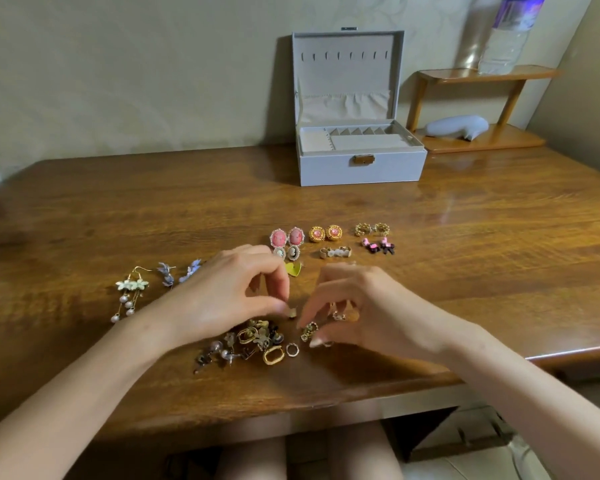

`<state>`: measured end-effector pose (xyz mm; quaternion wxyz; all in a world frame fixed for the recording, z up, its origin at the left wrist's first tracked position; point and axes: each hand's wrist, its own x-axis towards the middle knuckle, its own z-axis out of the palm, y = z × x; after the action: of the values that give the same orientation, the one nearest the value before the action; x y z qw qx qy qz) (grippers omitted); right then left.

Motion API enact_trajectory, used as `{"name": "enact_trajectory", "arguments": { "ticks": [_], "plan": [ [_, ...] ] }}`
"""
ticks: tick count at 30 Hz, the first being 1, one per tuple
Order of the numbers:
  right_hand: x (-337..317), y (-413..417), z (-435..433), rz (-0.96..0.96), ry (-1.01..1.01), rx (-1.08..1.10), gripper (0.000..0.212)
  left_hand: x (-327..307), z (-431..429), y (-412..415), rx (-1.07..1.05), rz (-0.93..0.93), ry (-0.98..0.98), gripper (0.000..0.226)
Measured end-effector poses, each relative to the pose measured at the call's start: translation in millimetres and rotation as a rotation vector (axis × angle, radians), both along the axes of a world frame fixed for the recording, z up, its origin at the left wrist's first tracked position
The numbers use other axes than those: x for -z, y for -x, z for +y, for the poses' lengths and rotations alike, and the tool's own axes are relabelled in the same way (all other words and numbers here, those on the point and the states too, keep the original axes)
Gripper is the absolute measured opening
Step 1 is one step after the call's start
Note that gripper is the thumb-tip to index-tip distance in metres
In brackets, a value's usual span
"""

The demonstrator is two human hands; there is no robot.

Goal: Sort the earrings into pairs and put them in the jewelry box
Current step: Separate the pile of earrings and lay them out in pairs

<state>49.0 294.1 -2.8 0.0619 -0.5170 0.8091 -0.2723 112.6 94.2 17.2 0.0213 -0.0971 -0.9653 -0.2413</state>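
A: On the table [118, 209], far side?
B: Open jewelry box [361, 166], well apart from the 2 hands; sorted pairs [326, 233] between.
A: Nearer?
B: Right hand [364, 303] curled beside the loose pile [253, 341] — grip hidden, cannot tell. Left hand [229, 289] pinching 1 tiny gold earring [292, 312].

A single wide-angle camera worn on the head looks forward and steeply down over the near edge of the brown wooden bench [465, 278]. The left hand [229, 292] and right hand [368, 306] lie close beneath the lens at mid-frame, forearms entering from the lower corners. Beyond the fingers [278, 282], farther from the lens, the open grey fabric-lined jewelry box [361, 168] stands before the beige wall [118, 81]. Nearer than the fingers, the person's bare knees [253, 455] fill the bottom.
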Motion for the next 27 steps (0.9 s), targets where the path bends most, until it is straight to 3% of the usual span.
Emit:
{"name": "enact_trajectory", "arguments": {
  "ticks": [7, 14, 21, 27],
  "plan": [
    [14.8, -12.9, -19.2, 0.077, 0.062, -0.056, 0.017, 6.3, -12.5, -17.8, 0.133, -0.072, 0.061, 0.018],
    [19.6, -17.4, -29.3, 0.206, 0.047, -0.061, 0.018, 20.8, -33.4, -29.8, -0.057, 0.054, -0.050, 0.011],
    [24.2, -19.3, -32.7, 0.487, 0.063, -0.087, 0.013, 26.4, -37.9, -34.3, -0.022, 0.061, 0.057, 0.014],
    [22.7, -18.7, -29.4, 0.428, 0.106, -0.084, 0.010, 24.9, -34.2, -34.2, -0.011, 0.119, 0.187, 0.023]
  ]
}}
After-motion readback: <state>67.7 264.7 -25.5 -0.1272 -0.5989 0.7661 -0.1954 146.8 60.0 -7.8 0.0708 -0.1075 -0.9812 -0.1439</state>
